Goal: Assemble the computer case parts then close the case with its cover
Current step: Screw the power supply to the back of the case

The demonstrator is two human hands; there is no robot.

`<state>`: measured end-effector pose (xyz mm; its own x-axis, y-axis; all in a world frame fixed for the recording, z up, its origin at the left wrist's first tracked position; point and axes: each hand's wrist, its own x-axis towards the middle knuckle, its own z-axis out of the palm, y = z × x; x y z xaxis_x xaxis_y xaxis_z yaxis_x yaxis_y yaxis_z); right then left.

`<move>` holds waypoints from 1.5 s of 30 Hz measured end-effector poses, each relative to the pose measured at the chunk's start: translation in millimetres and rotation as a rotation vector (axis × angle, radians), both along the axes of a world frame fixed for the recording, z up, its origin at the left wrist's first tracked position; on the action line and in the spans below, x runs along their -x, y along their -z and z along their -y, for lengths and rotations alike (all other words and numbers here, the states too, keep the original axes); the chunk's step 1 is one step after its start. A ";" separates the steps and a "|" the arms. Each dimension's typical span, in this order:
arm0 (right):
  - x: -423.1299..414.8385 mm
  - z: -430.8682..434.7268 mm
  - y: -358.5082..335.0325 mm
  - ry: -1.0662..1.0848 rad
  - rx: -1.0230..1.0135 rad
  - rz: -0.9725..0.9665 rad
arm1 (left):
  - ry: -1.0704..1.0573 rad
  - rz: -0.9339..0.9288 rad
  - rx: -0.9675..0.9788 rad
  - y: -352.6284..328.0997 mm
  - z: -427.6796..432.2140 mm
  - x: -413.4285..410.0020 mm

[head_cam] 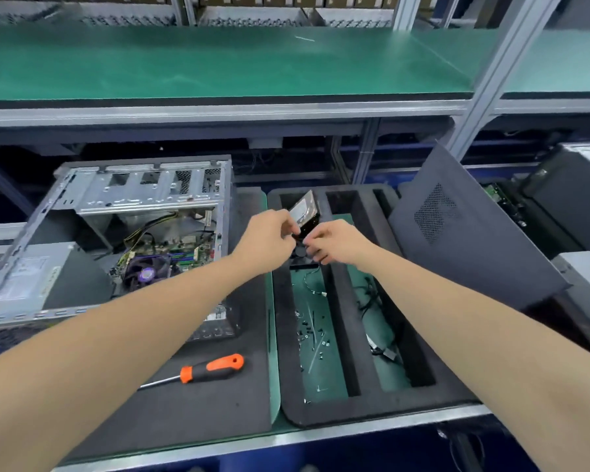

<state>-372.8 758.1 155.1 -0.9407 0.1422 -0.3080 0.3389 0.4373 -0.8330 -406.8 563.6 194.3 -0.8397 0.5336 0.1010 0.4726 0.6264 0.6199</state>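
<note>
An open computer case (82, 233) lies on its side at the left, with the motherboard and a purple-hubbed fan (147, 272) showing inside. Over the black foam tray (341, 413), both hands meet on a small black case fan (300, 251). My left hand (269, 241) pinches its upper edge and my right hand (334, 243) grips its right side. A hard drive (304, 207) leans in the tray's back slot just behind them. The dark side cover (467, 229) leans against the tray's right side.
An orange and black screwdriver (212, 367) lies on the dark mat in front of the case. Several loose screws (312, 330) and cables (378, 318) lie in the tray's slots. A green shelf (218, 63) runs overhead at the back. More computer cases stand at the far right.
</note>
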 end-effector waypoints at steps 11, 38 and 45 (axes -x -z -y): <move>-51.8 35.4 84.4 -0.472 -0.548 0.353 | 0.014 0.143 0.073 104.7 -7.6 -48.3; -75.5 73.5 147.2 -0.404 -0.957 0.480 | -0.071 0.189 -0.037 112.6 24.2 -52.9; -72.5 73.9 128.0 -0.323 -0.896 0.437 | -0.078 0.217 -0.029 117.0 24.2 -51.3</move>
